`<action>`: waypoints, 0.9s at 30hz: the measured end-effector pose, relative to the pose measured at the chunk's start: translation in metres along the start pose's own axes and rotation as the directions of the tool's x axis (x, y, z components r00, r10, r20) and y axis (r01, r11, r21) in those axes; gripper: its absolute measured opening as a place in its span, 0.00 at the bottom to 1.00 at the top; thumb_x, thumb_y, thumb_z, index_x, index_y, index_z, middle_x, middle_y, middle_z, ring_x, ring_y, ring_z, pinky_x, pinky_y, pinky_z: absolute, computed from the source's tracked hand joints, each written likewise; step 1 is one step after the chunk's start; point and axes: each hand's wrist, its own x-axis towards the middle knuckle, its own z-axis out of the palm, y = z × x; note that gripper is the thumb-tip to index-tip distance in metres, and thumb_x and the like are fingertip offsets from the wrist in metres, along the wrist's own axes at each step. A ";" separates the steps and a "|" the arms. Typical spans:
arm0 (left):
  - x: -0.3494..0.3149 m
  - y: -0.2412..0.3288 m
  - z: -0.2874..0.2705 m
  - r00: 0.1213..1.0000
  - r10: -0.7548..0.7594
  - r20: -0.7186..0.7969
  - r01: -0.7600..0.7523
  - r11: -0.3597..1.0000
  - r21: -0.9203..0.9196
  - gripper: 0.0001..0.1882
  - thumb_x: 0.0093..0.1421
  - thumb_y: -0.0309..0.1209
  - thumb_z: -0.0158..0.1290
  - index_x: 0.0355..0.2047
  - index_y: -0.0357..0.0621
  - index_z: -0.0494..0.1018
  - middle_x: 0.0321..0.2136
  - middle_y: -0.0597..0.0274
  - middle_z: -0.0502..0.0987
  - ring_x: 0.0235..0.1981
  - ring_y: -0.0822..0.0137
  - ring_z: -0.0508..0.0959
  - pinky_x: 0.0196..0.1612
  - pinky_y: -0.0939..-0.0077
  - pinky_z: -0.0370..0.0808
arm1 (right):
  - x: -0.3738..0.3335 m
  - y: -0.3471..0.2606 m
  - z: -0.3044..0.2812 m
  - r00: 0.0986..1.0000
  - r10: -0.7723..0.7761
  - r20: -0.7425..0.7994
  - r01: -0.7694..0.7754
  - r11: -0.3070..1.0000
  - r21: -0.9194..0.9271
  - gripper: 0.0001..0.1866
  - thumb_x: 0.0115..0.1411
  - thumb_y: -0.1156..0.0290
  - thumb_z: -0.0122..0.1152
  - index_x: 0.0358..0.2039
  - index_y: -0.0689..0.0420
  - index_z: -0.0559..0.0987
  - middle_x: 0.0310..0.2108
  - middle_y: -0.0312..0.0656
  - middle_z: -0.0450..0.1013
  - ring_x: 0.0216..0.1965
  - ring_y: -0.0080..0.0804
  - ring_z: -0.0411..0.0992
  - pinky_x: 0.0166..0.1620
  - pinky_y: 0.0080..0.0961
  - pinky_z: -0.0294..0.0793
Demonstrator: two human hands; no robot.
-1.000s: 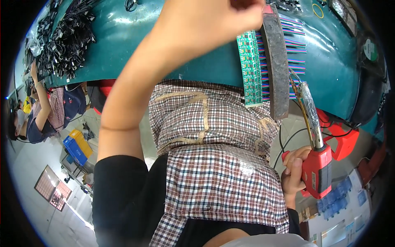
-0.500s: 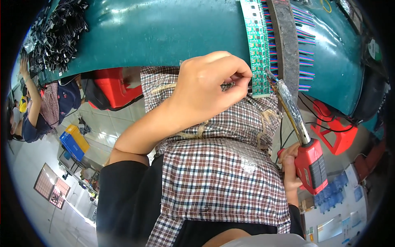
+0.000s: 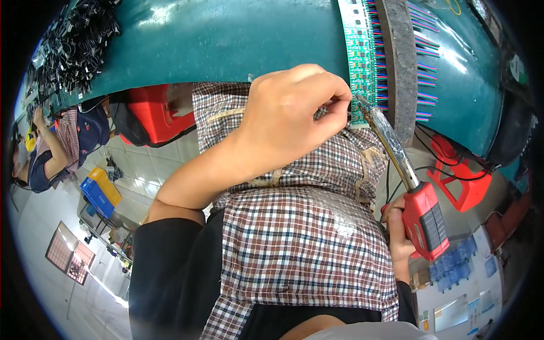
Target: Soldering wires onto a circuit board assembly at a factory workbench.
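A long green strip of circuit boards (image 3: 361, 59) lies at the table's near edge, with thin multi-coloured wires (image 3: 426, 85) along its right side. My left hand (image 3: 292, 113) is closed in a pinch beside the strip's near left edge; whatever sits between thumb and forefinger is hidden. My right hand (image 3: 398, 231) grips a red and black soldering gun (image 3: 425, 221), its long metal barrel slanting up and left. The gun's tip is over the near end of the strip, close to my left fingertips. I cannot tell whether it touches the board.
A dark heavy bar (image 3: 400, 73) lies across the wires. Black cables (image 3: 82, 45) are heaped on the green table (image 3: 226, 45) at far left. Red stools (image 3: 153, 116) (image 3: 462, 181) stand below the table. A co-worker's arm (image 3: 54, 144) shows at left.
The soldering gun's tip has shifted left across the board strip, closer to my left fingertips. My left hand has moved slightly right and stays pinched. The view has shifted a little.
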 end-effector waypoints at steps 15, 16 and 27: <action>0.003 0.000 -0.001 1.000 -0.016 0.006 0.016 1.000 0.022 0.06 0.49 0.18 0.62 0.28 0.41 0.78 0.24 0.63 0.79 0.24 0.73 0.81 0.28 0.82 0.78 | 0.009 -0.006 -0.001 0.979 -0.154 0.137 0.165 0.983 -0.076 0.04 0.62 0.80 0.55 0.37 0.62 0.71 0.28 0.39 0.64 0.26 0.26 0.65 0.31 0.26 0.67; 0.003 0.000 -0.001 1.000 -0.018 0.005 0.018 1.000 0.026 0.06 0.49 0.18 0.62 0.28 0.41 0.78 0.24 0.63 0.79 0.24 0.73 0.81 0.28 0.82 0.78 | 0.009 -0.006 0.000 0.981 -0.153 0.118 0.160 0.986 -0.055 0.03 0.63 0.80 0.55 0.36 0.62 0.71 0.28 0.39 0.64 0.26 0.26 0.65 0.32 0.26 0.67; 0.002 0.001 0.000 1.000 -0.017 0.010 0.016 0.999 0.047 0.06 0.49 0.19 0.62 0.28 0.41 0.78 0.24 0.64 0.79 0.25 0.73 0.82 0.28 0.82 0.79 | 0.005 -0.005 -0.001 0.999 0.006 0.054 -0.006 1.000 0.003 0.11 0.55 0.68 0.67 0.35 0.60 0.80 0.35 0.47 0.76 0.37 0.48 0.75 0.44 0.38 0.73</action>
